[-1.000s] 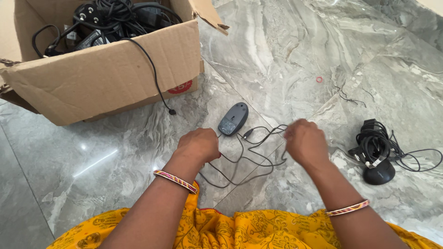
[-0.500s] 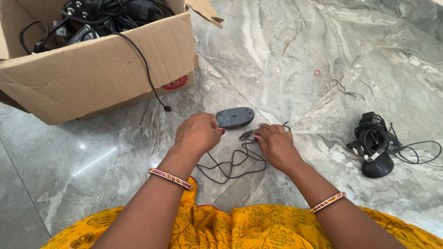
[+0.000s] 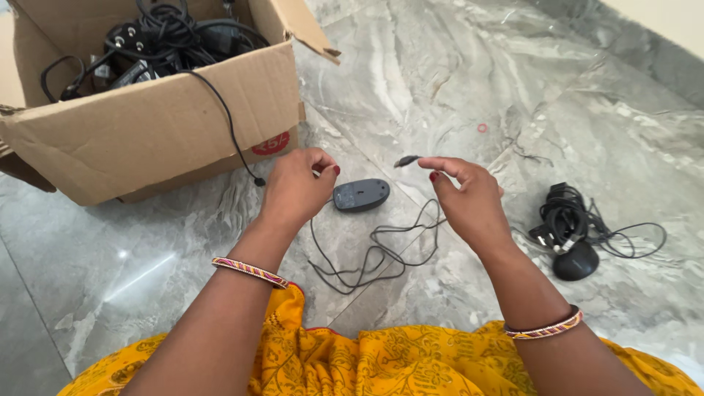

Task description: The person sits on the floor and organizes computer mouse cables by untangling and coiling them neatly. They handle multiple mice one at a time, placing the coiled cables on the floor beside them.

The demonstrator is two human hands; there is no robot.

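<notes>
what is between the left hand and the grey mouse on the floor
Nothing visible. The left hand is raised just left of the mouse, with only bare floor and the mouse's own thin cable between them. The right hand holds the cable's plug up.
</notes>
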